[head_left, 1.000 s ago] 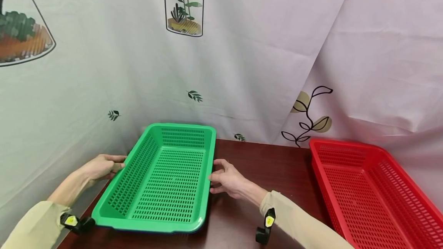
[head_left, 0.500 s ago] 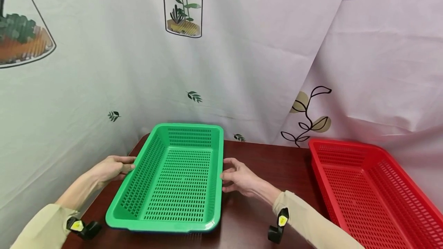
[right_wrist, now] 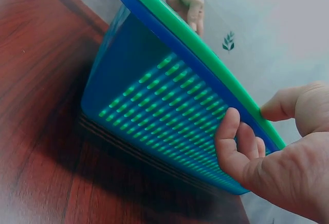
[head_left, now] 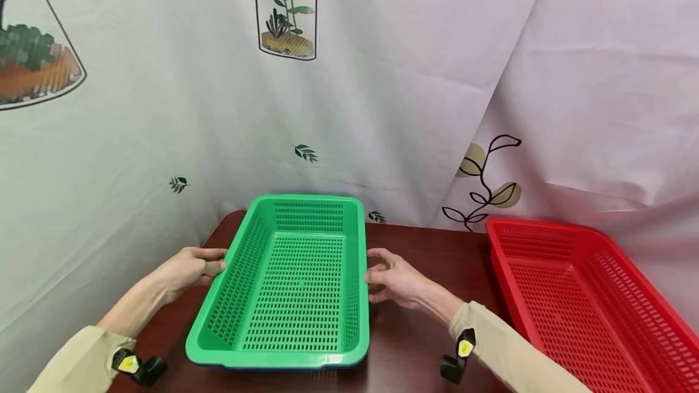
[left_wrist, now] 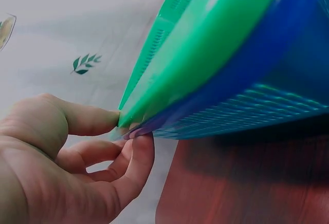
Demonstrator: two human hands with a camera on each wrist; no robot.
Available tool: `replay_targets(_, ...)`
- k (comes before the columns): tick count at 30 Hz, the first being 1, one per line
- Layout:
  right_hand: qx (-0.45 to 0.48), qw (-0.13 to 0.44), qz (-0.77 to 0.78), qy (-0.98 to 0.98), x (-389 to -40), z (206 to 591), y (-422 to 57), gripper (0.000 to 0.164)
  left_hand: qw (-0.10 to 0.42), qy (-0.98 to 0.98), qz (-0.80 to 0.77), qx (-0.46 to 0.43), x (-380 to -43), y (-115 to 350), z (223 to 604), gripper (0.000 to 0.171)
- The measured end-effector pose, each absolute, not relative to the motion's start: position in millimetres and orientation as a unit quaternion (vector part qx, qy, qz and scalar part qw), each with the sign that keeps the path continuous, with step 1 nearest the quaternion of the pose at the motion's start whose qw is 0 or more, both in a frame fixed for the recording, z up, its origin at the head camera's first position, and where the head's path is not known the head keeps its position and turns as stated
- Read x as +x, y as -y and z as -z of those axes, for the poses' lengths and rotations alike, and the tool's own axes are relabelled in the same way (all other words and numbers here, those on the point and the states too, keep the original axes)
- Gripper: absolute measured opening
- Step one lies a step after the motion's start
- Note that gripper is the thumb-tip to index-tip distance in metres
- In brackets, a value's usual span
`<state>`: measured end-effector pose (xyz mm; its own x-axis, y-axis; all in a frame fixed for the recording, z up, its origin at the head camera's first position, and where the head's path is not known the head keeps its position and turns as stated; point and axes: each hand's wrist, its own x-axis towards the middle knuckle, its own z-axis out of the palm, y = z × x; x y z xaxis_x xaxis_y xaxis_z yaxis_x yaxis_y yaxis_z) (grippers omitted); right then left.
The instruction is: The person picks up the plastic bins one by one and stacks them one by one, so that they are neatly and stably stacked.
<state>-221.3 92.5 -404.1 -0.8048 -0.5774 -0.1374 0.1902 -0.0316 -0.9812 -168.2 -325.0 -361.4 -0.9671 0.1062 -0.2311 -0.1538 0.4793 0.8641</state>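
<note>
A green perforated plastic basket (head_left: 278, 358) sits nested inside a blue one (right_wrist: 123, 54), whose rim and slotted sides show below the green in both wrist views. My left hand (head_left: 188, 272) pinches the stacked rims at the left long side, thumb on top and fingers curled underneath. On the opposite side my right hand (head_left: 397, 281) grips both rims, its thumb on the green edge and fingertips against the blue wall. Nothing lies in the green basket. The stack's underside is close over the dark red-brown table (head_left: 426, 253).
A red perforated basket (head_left: 524, 302) stands at the right of the table. Behind the table hangs a pale cloth (head_left: 382, 108) printed with plants, and it also runs along the left side. Bare tabletop lies between the stack and the red basket.
Both hands have moved the green and blue baskets steadily to the right, uncovering the table's back left corner. The grip looks the same, and the red basket has stayed put.
</note>
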Motion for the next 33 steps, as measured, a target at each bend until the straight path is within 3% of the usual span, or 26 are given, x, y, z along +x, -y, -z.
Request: replay_targets(33, -0.166, 0.265, 0.696, -0.647, -213.1, 396.4, -170.3, 0.068, 0.125, -0.791, -0.599, 0.018, -173.0, 256.6, 368.9, 0.06)
